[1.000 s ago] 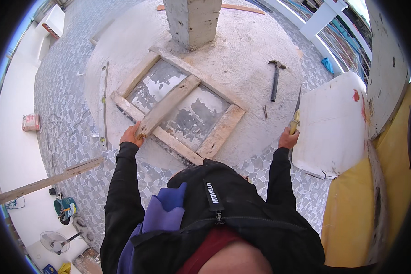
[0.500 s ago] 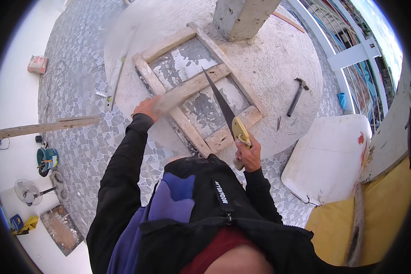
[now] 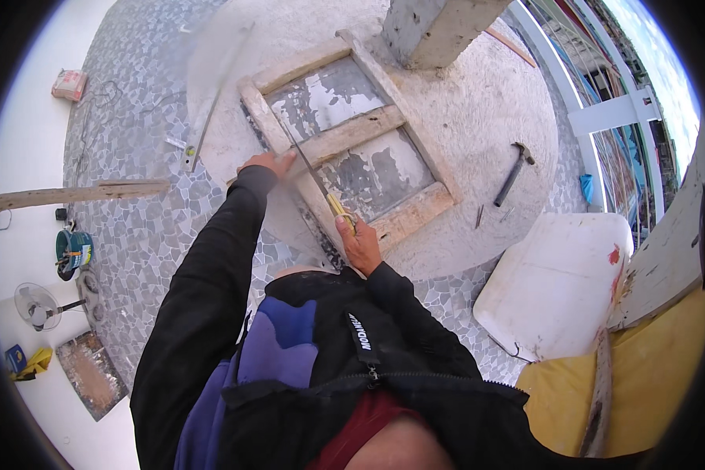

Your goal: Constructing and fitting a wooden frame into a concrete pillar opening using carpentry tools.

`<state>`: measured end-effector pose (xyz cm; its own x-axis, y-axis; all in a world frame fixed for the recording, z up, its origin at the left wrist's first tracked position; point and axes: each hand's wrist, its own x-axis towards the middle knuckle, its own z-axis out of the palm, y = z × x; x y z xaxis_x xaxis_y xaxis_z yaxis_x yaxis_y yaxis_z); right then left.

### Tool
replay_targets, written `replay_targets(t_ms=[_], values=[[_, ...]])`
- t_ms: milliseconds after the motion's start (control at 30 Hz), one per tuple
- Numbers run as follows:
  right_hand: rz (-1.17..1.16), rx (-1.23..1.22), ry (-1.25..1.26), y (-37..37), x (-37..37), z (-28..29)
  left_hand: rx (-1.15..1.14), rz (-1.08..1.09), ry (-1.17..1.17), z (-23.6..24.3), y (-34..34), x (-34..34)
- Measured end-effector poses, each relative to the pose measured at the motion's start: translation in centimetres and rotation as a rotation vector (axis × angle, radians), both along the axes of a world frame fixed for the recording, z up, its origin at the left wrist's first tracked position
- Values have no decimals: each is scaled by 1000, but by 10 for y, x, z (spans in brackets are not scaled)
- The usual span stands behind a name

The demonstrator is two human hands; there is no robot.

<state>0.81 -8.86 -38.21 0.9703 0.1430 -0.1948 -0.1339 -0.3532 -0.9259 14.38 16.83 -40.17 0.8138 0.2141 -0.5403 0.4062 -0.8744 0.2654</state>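
My right hand (image 3: 359, 244) is closed round the yellow handle of a handsaw (image 3: 316, 174). Its dark blade points away from me and lies across a worn wooden crosspiece (image 3: 356, 131), near the left rail of a wooden frame (image 3: 415, 213). Whether the teeth bite into the wood cannot be made out. My left hand (image 3: 268, 164) grips the crosspiece's left end, which sticks out past the rail; that end is mostly hidden under the hand. The frame lies over a grey panel (image 3: 376, 174) with flaking white paint, on a round, rough pale surface (image 3: 489, 110).
Right of the frame lie a hammer (image 3: 511, 174) and nails (image 3: 479, 216). A spirit level (image 3: 189, 157) lies to the left. A concrete post (image 3: 435, 35) stands at the far side. Nearer right is a white plastic piece (image 3: 560, 286). A bucket (image 3: 74, 249) and fan (image 3: 37, 307) are far left.
My right hand has brought the saw left, from the middle of the crosspiece to near the frame's left rail. My left hand still grips the crosspiece's end.
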Motion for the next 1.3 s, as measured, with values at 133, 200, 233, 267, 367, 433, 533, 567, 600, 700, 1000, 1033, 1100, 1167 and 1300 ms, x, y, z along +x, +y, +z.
replay_targets(t_ms=[133, 200, 233, 267, 367, 433, 533, 567, 600, 700, 1000, 1033, 1100, 1167, 1300], values=[[27, -51, 38, 0, -6, 8, -39, 57, 6, -19, 10, 7], [27, -41, 52, -11, -17, 4, -32, 39, 18, -22, 10, 12], [27, -39, 55, -19, -22, 4, -30, 25, 17, -21, 8, 15], [36, -10, 57, -27, -31, 5, -48, 25, 29, -21, 10, 14], [42, 22, 73, -36, -40, 19, -118, 0, 60, -17, 18, 12], [9, 23, -96, -31, -38, 4, -90, 23, 9, -20, 16, 11], [72, -94, -22, -6, 3, 0, -147, 21, 39, -23, 10, 18], [89, -120, -112, 0, 9, -3, -167, 80, 87, -23, 12, 21], [103, -117, -108, -5, 5, -3, -189, 140, 134, -25, 14, 20], [113, -84, 13, -15, -7, 10, -174, 152, 64, -27, 21, 12], [92, -241, -134, 17, 38, -20, -89, 74, 76, 0, 2, 12], [84, -243, -148, 21, 46, -23, -93, 82, 95, 3, 1, 15], [38, -125, -270, 21, 59, -25, -100, 91, 81, 6, -5, 13], [-1, 25, -130, 7, 50, -19, -31, 124, 43, -13, 4, 8], [-182, 449, 235, -56, -2, 21, 62, 137, -60, 0, -5, -15]])
